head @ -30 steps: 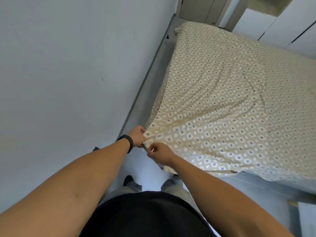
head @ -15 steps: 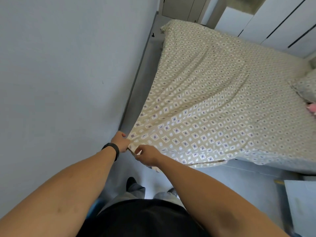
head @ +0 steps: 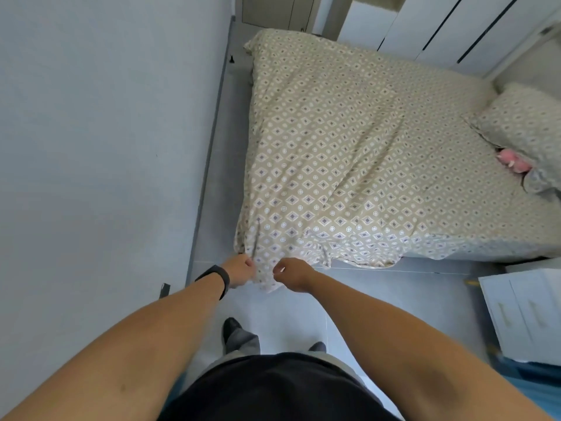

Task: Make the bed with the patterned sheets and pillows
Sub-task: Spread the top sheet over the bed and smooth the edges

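The sheet (head: pixel 349 153) corner is gripped by both curled hands — left (head: pixel 241 270), right (head: pixel 291 273) — arms stretched forward, at the bed's near corner

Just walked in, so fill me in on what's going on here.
A person is making the bed. Both the left hand and the right hand grip the near corner of the patterned sheet, which lies spread over the mattress with some wrinkles. A patterned pillow sits at the far right, with something pink beside it.
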`<action>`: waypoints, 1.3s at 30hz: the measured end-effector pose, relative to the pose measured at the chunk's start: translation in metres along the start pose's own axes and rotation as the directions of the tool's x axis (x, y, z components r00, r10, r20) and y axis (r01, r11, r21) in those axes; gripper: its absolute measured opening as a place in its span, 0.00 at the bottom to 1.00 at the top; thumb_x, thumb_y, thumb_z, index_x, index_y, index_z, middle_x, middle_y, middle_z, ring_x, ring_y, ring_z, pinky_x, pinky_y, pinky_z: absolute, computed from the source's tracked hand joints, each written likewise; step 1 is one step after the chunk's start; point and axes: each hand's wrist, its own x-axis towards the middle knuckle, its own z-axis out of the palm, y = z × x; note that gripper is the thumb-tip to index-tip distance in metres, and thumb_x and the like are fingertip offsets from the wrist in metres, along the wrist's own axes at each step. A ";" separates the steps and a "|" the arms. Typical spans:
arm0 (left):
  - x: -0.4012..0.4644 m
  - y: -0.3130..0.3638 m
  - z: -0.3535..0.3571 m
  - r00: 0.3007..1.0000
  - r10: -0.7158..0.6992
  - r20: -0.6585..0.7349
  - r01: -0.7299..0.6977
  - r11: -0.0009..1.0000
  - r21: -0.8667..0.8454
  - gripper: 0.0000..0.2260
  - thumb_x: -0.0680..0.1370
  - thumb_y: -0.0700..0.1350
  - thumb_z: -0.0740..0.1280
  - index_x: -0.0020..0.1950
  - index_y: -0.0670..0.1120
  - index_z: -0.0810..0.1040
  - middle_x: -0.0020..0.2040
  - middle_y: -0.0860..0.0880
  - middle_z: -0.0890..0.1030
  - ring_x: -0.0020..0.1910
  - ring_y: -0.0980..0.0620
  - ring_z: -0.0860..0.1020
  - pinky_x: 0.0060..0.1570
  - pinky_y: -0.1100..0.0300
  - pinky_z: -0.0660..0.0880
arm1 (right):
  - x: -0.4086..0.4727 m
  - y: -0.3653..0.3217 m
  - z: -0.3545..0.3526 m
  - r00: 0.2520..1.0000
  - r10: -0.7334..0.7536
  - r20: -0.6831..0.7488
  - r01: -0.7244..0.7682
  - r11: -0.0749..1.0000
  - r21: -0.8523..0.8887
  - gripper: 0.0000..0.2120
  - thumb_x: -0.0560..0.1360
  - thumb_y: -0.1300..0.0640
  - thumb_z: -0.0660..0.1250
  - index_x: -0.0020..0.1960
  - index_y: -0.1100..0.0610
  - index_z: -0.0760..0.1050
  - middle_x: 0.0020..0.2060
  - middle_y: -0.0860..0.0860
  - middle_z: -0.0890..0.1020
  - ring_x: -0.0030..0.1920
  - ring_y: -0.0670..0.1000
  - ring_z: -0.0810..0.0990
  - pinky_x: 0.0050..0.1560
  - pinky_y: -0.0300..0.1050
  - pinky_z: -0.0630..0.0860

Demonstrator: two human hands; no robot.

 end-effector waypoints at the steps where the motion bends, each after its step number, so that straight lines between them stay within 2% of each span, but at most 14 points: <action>1: -0.001 0.005 0.002 1.000 0.007 0.025 -0.007 1.000 0.004 0.04 0.80 0.42 0.59 0.49 0.47 0.72 0.42 0.47 0.72 0.36 0.49 0.69 0.32 0.61 0.65 | -0.001 0.002 -0.001 1.000 0.000 -0.001 0.000 1.000 0.005 0.15 0.80 0.54 0.65 0.65 0.56 0.78 0.65 0.55 0.78 0.59 0.55 0.78 0.55 0.45 0.75; 5: -0.005 0.023 0.006 0.999 -0.034 0.027 0.034 0.999 -0.019 0.07 0.81 0.40 0.56 0.43 0.49 0.66 0.36 0.49 0.67 0.30 0.52 0.64 0.27 0.62 0.60 | -0.005 0.006 -0.002 1.000 0.008 -0.023 -0.007 0.999 0.040 0.14 0.79 0.52 0.65 0.63 0.54 0.78 0.62 0.54 0.79 0.50 0.53 0.77 0.54 0.47 0.77; 8: -0.003 0.029 0.003 0.999 -0.022 -0.023 0.022 1.000 -0.008 0.07 0.81 0.41 0.58 0.43 0.48 0.67 0.38 0.47 0.72 0.30 0.51 0.69 0.27 0.62 0.65 | -0.008 0.008 -0.007 0.999 0.001 -0.048 0.003 0.997 0.075 0.13 0.79 0.51 0.65 0.61 0.52 0.79 0.59 0.53 0.80 0.48 0.52 0.78 0.54 0.47 0.78; 10: -0.009 0.033 0.003 1.000 -0.030 0.009 0.030 0.999 -0.033 0.06 0.81 0.42 0.56 0.45 0.49 0.65 0.39 0.48 0.67 0.30 0.52 0.63 0.27 0.63 0.59 | -0.010 0.012 -0.010 0.998 0.003 -0.067 0.006 0.991 0.134 0.12 0.79 0.52 0.64 0.60 0.52 0.79 0.55 0.51 0.79 0.47 0.52 0.78 0.53 0.47 0.78; 12: -0.012 0.033 0.003 0.999 -0.039 0.025 0.040 0.998 -0.043 0.05 0.83 0.43 0.55 0.49 0.48 0.68 0.41 0.48 0.68 0.32 0.53 0.63 0.27 0.64 0.59 | -0.011 0.017 -0.014 0.997 0.001 -0.083 0.014 0.983 0.185 0.11 0.79 0.52 0.64 0.58 0.52 0.79 0.53 0.49 0.79 0.47 0.52 0.78 0.56 0.48 0.78; 15: -0.014 0.032 0.004 1.000 -0.024 0.017 0.024 1.000 -0.016 0.06 0.82 0.44 0.57 0.53 0.47 0.73 0.47 0.48 0.74 0.35 0.51 0.70 0.31 0.63 0.65 | -0.011 0.025 -0.022 0.994 -0.010 -0.108 0.035 0.971 0.238 0.08 0.79 0.53 0.64 0.56 0.51 0.79 0.52 0.48 0.79 0.48 0.51 0.79 0.58 0.49 0.79; 17: -0.009 0.033 0.004 1.000 -0.008 -0.014 0.008 1.000 -0.016 0.07 0.82 0.46 0.58 0.54 0.46 0.75 0.49 0.47 0.77 0.36 0.51 0.73 0.33 0.62 0.68 | -0.006 0.028 -0.029 0.991 -0.024 -0.133 0.060 0.961 0.271 0.09 0.79 0.53 0.64 0.57 0.52 0.79 0.52 0.49 0.79 0.47 0.51 0.79 0.54 0.48 0.79; 20: 0.007 0.041 0.006 0.997 0.024 -0.073 -0.029 0.997 -0.067 0.10 0.83 0.48 0.61 0.56 0.43 0.77 0.49 0.47 0.79 0.35 0.51 0.75 0.34 0.62 0.70 | 0.012 0.032 -0.041 0.984 -0.038 -0.172 0.087 0.952 0.292 0.12 0.80 0.54 0.64 0.61 0.53 0.79 0.55 0.51 0.80 0.46 0.51 0.79 0.43 0.41 0.76; 22: 0.026 0.047 0.007 0.996 0.031 -0.089 -0.040 0.993 -0.108 0.11 0.82 0.48 0.62 0.57 0.43 0.78 0.49 0.47 0.80 0.35 0.52 0.76 0.34 0.62 0.71 | 0.029 0.038 -0.042 0.971 -0.008 -0.238 0.082 0.949 0.304 0.13 0.80 0.55 0.63 0.62 0.53 0.79 0.54 0.50 0.80 0.47 0.50 0.78 0.42 0.40 0.73; 26: 0.099 0.049 0.010 0.994 0.076 -0.074 -0.083 0.991 -0.103 0.07 0.81 0.47 0.62 0.52 0.46 0.78 0.47 0.48 0.81 0.35 0.52 0.78 0.33 0.64 0.73 | 0.090 0.055 -0.032 0.937 0.067 -0.344 0.045 0.951 0.307 0.13 0.79 0.57 0.61 0.61 0.53 0.79 0.54 0.49 0.80 0.48 0.49 0.79 0.52 0.46 0.77; 31: 0.223 0.015 0.016 0.983 0.094 -0.157 -0.110 0.989 -0.099 0.08 0.80 0.44 0.60 0.53 0.46 0.79 0.44 0.48 0.81 0.36 0.50 0.79 0.34 0.59 0.73 | 0.206 0.092 0.000 0.904 0.043 -0.426 0.054 0.975 0.213 0.13 0.80 0.56 0.61 0.61 0.52 0.79 0.58 0.51 0.78 0.54 0.53 0.79 0.57 0.52 0.77; 34: 0.290 -0.013 0.017 0.955 0.075 -0.287 -0.117 0.985 -0.130 0.07 0.80 0.44 0.60 0.55 0.50 0.76 0.43 0.49 0.79 0.39 0.48 0.78 0.40 0.57 0.73 | 0.266 0.126 0.026 0.850 0.065 -0.523 0.073 0.968 0.238 0.13 0.80 0.56 0.61 0.62 0.52 0.79 0.59 0.49 0.76 0.55 0.52 0.78 0.56 0.51 0.77; 37: 0.360 -0.034 0.015 0.903 0.134 -0.408 -0.222 0.959 -0.175 0.16 0.79 0.47 0.66 0.66 0.48 0.70 0.50 0.47 0.77 0.41 0.51 0.77 0.41 0.57 0.72 | 0.322 0.162 0.052 0.745 0.099 -0.660 0.126 0.950 0.284 0.14 0.79 0.58 0.63 0.62 0.52 0.79 0.59 0.49 0.76 0.56 0.52 0.78 0.53 0.50 0.77; 39: 0.407 -0.042 0.024 0.847 0.203 -0.491 -0.321 0.932 -0.168 0.14 0.78 0.48 0.68 0.61 0.49 0.69 0.50 0.48 0.75 0.40 0.50 0.76 0.39 0.57 0.73 | 0.360 0.185 0.074 0.643 0.103 -0.759 0.168 0.948 0.270 0.14 0.78 0.59 0.63 0.62 0.53 0.79 0.60 0.49 0.75 0.58 0.53 0.76 0.52 0.49 0.76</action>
